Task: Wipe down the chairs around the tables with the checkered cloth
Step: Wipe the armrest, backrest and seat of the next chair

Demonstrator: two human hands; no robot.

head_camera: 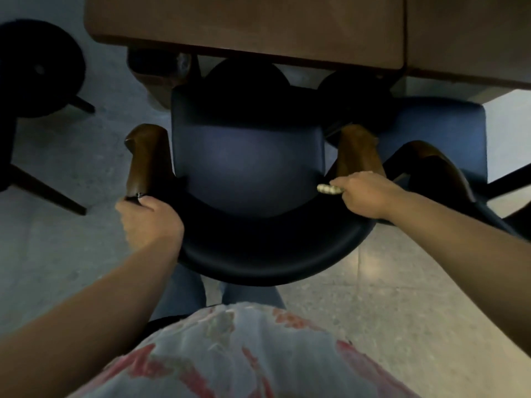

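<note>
Chair (250, 168) sits tucked at the table (247, 24). My left grip (149, 218) clasps the backrest end by the armrest; right grip (366, 193) clasps the other end w/ checkered cloth (329, 189) bunched inside. Seat wiped? Can't tell; neighbor chair (439, 130) likely left.

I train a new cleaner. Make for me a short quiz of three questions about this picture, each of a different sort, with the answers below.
1. True or false: the checkered cloth is in the left hand.
2. Where does the left hand grip the chair? A) the seat B) the backrest end by the left wooden armrest C) the table
3. Fill in: the front of the chair seat is tucked under the ____.

Key
1. False: the right hand holds it, at the other end of the backrest.
2. B
3. table
</note>
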